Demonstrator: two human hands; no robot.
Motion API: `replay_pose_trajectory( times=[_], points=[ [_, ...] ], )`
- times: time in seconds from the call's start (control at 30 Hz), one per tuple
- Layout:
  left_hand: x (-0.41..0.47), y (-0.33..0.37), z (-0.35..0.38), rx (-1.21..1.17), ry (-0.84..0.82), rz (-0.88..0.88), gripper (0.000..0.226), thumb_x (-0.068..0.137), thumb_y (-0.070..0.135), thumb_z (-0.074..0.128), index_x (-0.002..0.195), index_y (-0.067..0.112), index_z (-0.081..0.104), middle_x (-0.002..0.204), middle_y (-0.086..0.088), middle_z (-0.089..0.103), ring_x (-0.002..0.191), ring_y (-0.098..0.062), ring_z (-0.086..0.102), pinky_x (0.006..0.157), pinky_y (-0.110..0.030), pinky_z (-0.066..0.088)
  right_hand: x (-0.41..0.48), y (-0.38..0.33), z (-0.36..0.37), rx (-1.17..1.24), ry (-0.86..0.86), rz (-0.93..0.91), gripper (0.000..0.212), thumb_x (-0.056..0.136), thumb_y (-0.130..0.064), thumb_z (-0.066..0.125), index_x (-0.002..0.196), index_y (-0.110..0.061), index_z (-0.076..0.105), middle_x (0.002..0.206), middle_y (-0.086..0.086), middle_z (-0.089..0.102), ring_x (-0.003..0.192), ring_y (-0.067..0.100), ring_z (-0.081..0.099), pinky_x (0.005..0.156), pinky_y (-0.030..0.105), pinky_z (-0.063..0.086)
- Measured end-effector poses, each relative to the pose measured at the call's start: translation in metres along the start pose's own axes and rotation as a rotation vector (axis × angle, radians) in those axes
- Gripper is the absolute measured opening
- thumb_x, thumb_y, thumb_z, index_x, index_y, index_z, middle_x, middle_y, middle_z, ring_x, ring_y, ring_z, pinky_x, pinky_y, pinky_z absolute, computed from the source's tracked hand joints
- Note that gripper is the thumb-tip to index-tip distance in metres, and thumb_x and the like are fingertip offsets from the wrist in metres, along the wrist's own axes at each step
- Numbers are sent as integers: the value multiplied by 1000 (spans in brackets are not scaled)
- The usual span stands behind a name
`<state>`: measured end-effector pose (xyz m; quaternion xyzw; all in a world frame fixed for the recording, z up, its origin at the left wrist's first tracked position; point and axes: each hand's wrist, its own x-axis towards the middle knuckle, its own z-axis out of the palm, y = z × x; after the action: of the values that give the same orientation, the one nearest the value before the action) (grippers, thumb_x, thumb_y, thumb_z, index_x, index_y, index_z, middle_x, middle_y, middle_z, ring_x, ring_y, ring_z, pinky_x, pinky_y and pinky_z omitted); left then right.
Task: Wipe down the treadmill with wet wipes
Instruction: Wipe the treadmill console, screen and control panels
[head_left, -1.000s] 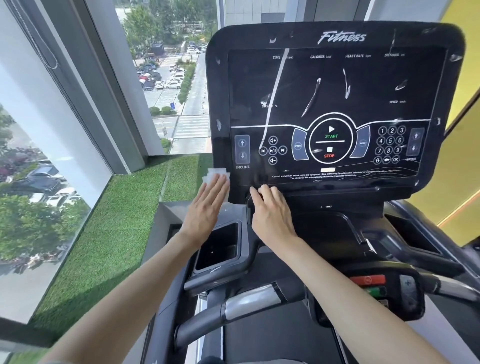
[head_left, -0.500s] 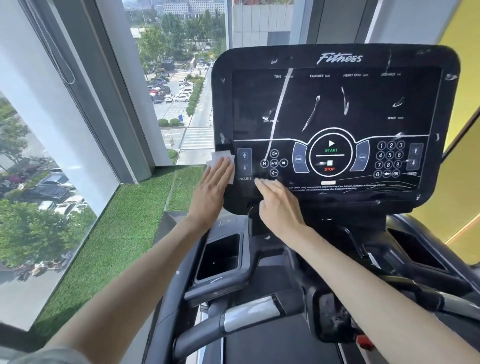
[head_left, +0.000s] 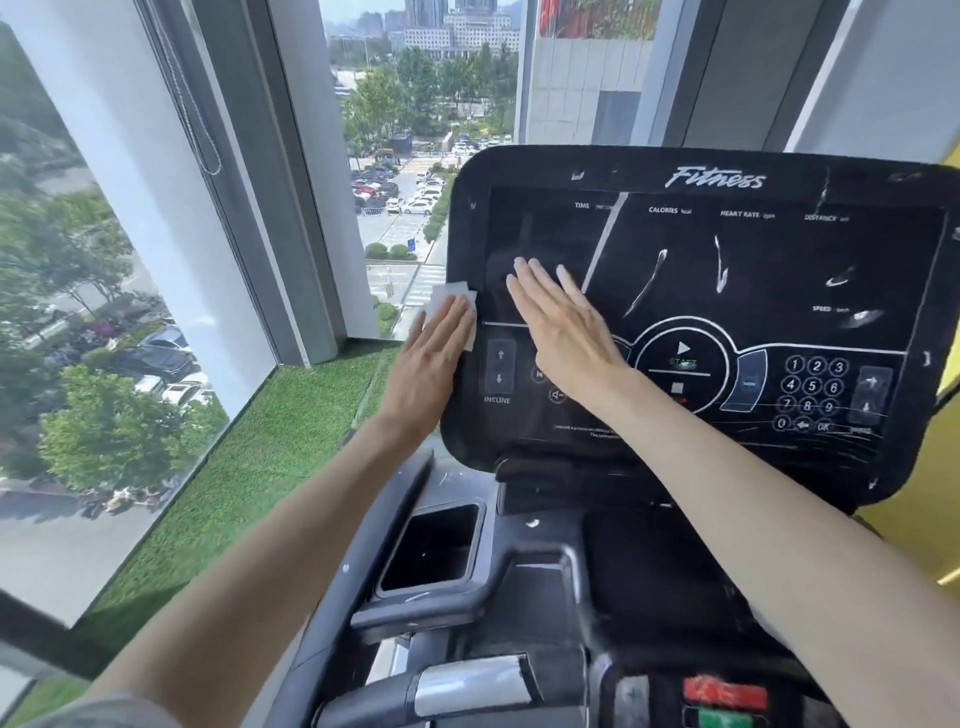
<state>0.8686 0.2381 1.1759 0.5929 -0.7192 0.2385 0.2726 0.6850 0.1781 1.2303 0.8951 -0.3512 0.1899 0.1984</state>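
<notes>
Wet wipe: thin, limp, likely bunches; best pinned flat under palm. Left hand fingers straight, pressing it on treadmill console left edge. Right hand flat, empty.

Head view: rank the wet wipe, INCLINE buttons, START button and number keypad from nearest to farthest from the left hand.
1. Wet wipe: pressed under the left hand, at the left edge of the console.
2. INCLINE buttons: just right of that hand.
3. START button: console centre, beyond the right hand.
4. Number keypad: far right.
</notes>
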Motion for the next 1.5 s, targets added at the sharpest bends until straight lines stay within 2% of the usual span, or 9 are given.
replay_pose_trajectory(
  times=[0.3,0.47,0.7,0.8,0.93,1.07,1.17,1.33,1.5],
  points=[
    [-53,10,20,23,-39,38,65,79,-12,29,143,-2,34,150,-16,36,143,-22,22,120,-39,10,-2,6,12,-48,75,-94,75,73,13,55,143,7,29,152,23,26,142,35,25,118,47,13],
    [-6,4,7,106,13,-15,62,79,-12,36,140,-3,41,146,-16,42,139,-25,33,118,-39,10,1,5,17,-32,93,-93,64,76,2,37,139,9,37,147,26,35,137,38,35,115,51,21],
    [-41,11,10,66,-93,13,69,76,-8,22,143,-2,35,149,-16,37,138,-30,33,117,-41,13,1,6,14,-35,131,-107,64,70,7,42,134,11,44,141,28,43,131,40,43,110,54,29],
    [8,11,-4,21,-53,-75,64,81,-3,19,141,-1,40,148,-14,38,139,-26,31,119,-37,12,1,6,12,-60,87,-116,65,72,4,51,136,11,41,143,28,40,133,39,40,112,54,27],
    [13,12,-2,-16,-25,-87,67,82,-1,10,145,0,33,152,-8,23,143,-23,18,117,-44,18,0,7,11,-55,86,-110,62,77,1,30,138,11,38,145,28,37,135,39,37,113,53,24],
    [-42,15,20,-92,-67,-30,60,87,-2,21,146,-1,29,154,-14,26,145,-28,17,117,-44,19,-2,6,12,-56,90,-115,65,76,2,25,140,10,35,147,27,34,137,39,34,114,52,19],
    [-7,9,11,-96,-23,-40,65,83,-4,16,145,0,31,153,-14,30,144,-22,17,119,-35,11,-1,7,10,-154,101,-113,62,80,-1,25,140,6,38,147,23,37,136,35,37,114,50,21],
    [50,6,-4,-78,31,-78,73,78,-24,35,146,0,31,153,-7,20,144,-24,14,118,-41,14,0,7,14,-222,125,-104,58,80,-4,35,137,4,44,144,21,42,134,33,41,113,48,23],
    [-10,10,13,-71,-5,-21,68,79,-6,16,144,0,31,152,-11,27,145,-18,12,119,-34,12,-1,9,15,-190,121,-112,61,78,-2,36,138,4,42,145,21,41,135,33,40,114,49,25]
  ],
)
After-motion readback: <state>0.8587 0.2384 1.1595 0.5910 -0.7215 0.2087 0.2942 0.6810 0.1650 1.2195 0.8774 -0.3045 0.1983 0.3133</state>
